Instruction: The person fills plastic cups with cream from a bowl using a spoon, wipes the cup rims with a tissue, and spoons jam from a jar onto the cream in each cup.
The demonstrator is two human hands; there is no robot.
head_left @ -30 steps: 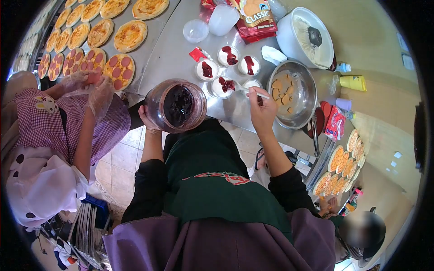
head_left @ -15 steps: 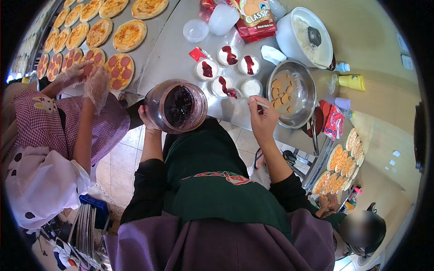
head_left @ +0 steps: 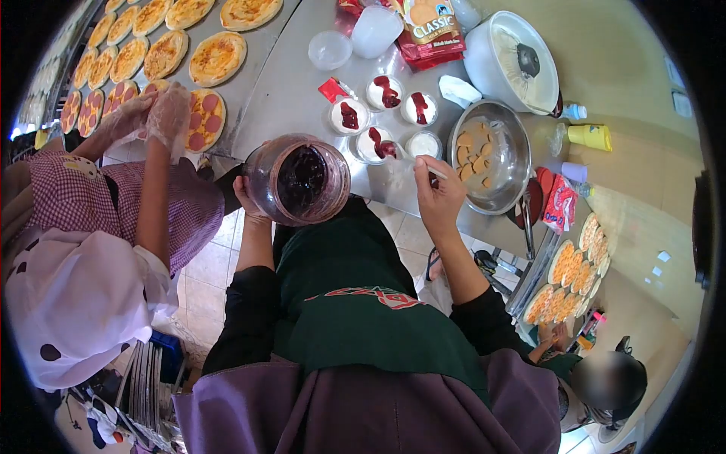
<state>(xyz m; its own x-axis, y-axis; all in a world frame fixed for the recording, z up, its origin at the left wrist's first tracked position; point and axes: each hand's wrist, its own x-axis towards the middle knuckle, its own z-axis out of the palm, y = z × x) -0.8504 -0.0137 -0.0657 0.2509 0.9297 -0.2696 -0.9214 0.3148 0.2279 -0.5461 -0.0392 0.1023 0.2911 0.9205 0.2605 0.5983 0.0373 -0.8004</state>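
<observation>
My left hand (head_left: 253, 200) is wrapped around the side of a tilted clear jar (head_left: 265, 178), its wide mouth towards me. Dark red jam (head_left: 302, 174) shows inside. In my right hand (head_left: 439, 189) is a spoon (head_left: 439, 173), pinched by its handle. The bowl end of the spoon is over or beside a cup (head_left: 368, 145) of white cream with a red streak. Just ahead of my right hand stands a plain white cream cup (head_left: 423, 144). Behind these, several more cups, such as this one (head_left: 420, 108), carry red jam on white cream.
A steel bowl (head_left: 520, 140) with round biscuits stands right of the cups, beside a white tub (head_left: 484, 64). A red biscuit packet (head_left: 431, 34) and plastic cups (head_left: 330, 50) lie behind. At left, a co-worker's gloved hands (head_left: 162, 121) are over pizzas (head_left: 217, 59). Another person (head_left: 597, 386) is lower right.
The spoon in my right hand has shifted slightly, its end still near the streaked front cup. The jar stays in my left hand. The co-worker's gloved hands have moved slightly right.
</observation>
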